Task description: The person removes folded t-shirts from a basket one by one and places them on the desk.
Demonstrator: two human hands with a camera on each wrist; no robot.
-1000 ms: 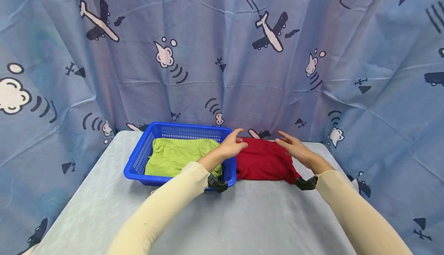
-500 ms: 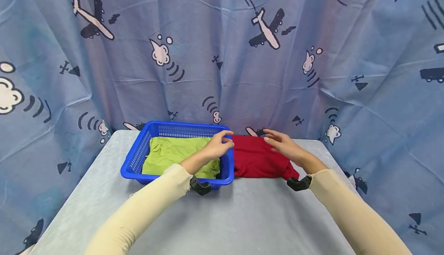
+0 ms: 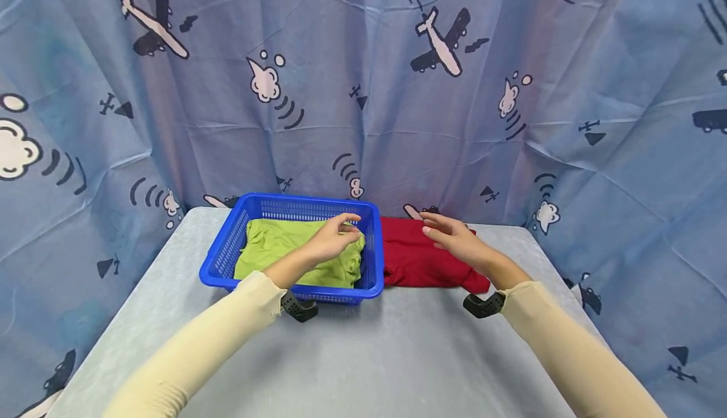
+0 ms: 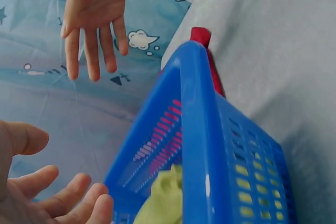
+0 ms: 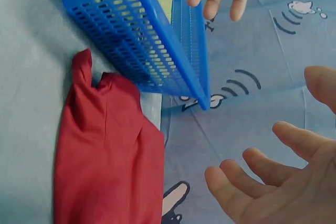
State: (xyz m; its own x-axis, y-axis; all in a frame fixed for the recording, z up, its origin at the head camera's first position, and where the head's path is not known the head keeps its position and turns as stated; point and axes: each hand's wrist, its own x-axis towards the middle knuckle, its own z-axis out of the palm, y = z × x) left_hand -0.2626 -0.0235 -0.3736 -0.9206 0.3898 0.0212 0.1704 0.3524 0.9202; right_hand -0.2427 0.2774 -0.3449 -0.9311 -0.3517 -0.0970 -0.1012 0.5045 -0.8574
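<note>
A blue plastic basket (image 3: 207, 273) with slotted walls stands on the table and has a lime-green cloth (image 3: 284, 235) lying flat inside. Over the basket's right half, my left hand (image 3: 329, 241) hovers with relaxed fingers and nothing in it. My right hand (image 3: 454, 238) is held above a red cloth (image 3: 414, 263), its fingers loosely spread and holding nothing. That red cloth lies on the table against the basket's right side, as the right wrist view also shows. Both palms face each other across a gap.
The grey-white table (image 3: 386, 355) extends toward me in front of the basket. Behind and at both sides hangs a blue curtain (image 3: 318, 89) printed with planes and clouds. Black bands (image 3: 299, 307) sit on both wrists.
My left hand has moved left, from the basket's right rim to over the green cloth. The right hand has shifted a little left above the red cloth. The cloths and basket stay in place.
</note>
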